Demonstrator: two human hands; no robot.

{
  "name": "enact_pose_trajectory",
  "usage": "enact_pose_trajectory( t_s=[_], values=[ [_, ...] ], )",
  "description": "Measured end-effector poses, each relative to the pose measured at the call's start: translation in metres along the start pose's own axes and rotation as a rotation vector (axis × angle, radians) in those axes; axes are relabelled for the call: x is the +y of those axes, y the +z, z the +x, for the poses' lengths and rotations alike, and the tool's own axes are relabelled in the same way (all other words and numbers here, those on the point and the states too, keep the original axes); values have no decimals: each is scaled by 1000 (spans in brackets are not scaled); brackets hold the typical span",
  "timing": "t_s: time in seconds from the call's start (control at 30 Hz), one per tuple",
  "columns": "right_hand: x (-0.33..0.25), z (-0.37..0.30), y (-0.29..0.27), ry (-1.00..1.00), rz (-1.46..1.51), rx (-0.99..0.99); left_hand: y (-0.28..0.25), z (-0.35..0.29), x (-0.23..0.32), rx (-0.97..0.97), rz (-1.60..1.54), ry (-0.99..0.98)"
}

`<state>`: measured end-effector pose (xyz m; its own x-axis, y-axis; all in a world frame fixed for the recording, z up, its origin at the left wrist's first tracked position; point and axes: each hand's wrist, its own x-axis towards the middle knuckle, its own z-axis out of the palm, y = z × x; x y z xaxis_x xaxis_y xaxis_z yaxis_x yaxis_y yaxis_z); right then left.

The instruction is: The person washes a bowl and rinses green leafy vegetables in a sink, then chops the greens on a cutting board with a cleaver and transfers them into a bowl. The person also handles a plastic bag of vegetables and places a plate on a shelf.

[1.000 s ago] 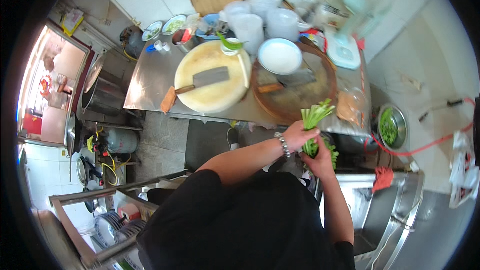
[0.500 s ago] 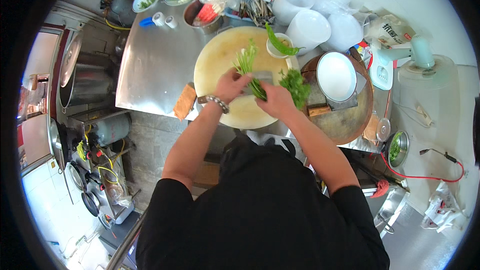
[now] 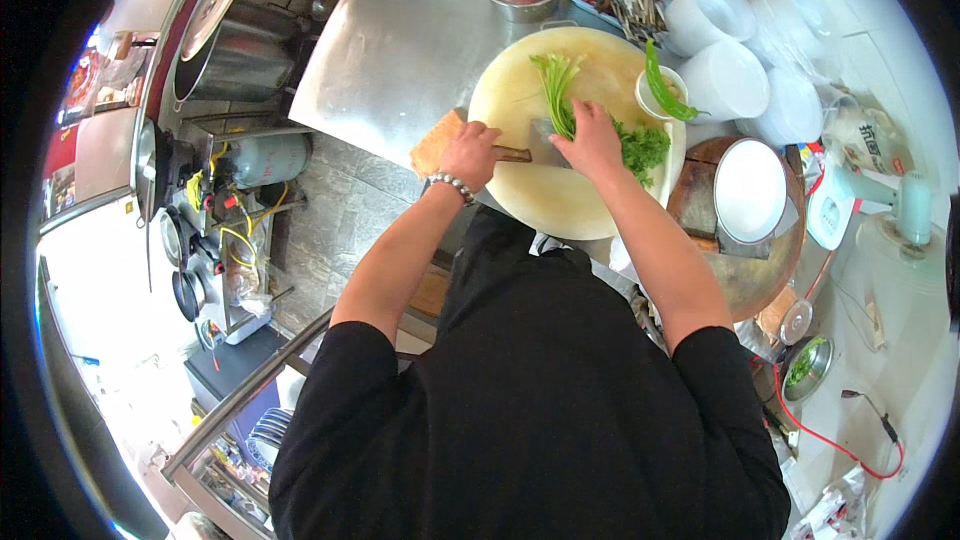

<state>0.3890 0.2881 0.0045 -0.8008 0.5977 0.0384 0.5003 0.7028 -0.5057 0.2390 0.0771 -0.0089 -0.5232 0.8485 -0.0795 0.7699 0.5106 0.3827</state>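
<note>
A bunch of leafy greens (image 3: pixel 562 105) was laid across the pale round board (image 3: pixel 555 205), its cut stems pointed up and to the left, its leaves spread on the right. The stems were pinched between the thumb and fingers of the right hand (image 3: pixel 592 140). Beside them, the cleaver (image 3: pixel 547 144) was set flat on the board, its blade partly covered by the greens and that hand. The left hand (image 3: pixel 470 155) was placed at the end of the handle with its fingers curled; whether they were closed around it could not be told. By judgement, the greens were being steadied while the cleaver was reached for; a firm grip on the handle and a blade freed from the stems were called for next.

Beyond the greens, a green pepper (image 3: pixel 659 85) was rested across a small white cup (image 3: pixel 644 93). Farther right, a white bowl (image 3: pixel 750 190) was stood on a brown round board (image 3: pixel 762 285).
</note>
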Motion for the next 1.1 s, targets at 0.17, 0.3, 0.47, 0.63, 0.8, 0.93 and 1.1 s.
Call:
enact_pose_trajectory(
  t_s=[0.17, 0.3, 0.47, 0.63, 0.8, 0.93, 1.1],
  values=[
    [-42, -13, -24, -72, 279, 139, -8, -15, -91, -152, -8, -345],
    [-73, -25, -34, 58, 486, 50, 45, -12, -131, -203, 102, -29],
    [-121, -30, 1, 354, 588, -157, 42, 54, -152, -131, -55, 50],
    [-189, 7, 27, 425, 626, -365, 15, 34, -289, -190, 47, -154],
    [-236, 47, 60, 469, 730, -376, -150, 24, -523, 71, 183, -738],
    [-265, 71, 75, 375, 640, -442, -111, 62, -481, 206, 128, -379],
    [-292, 96, 74, 253, 624, -445, 3, 67, -216, -535, -83, 143]
  ],
)
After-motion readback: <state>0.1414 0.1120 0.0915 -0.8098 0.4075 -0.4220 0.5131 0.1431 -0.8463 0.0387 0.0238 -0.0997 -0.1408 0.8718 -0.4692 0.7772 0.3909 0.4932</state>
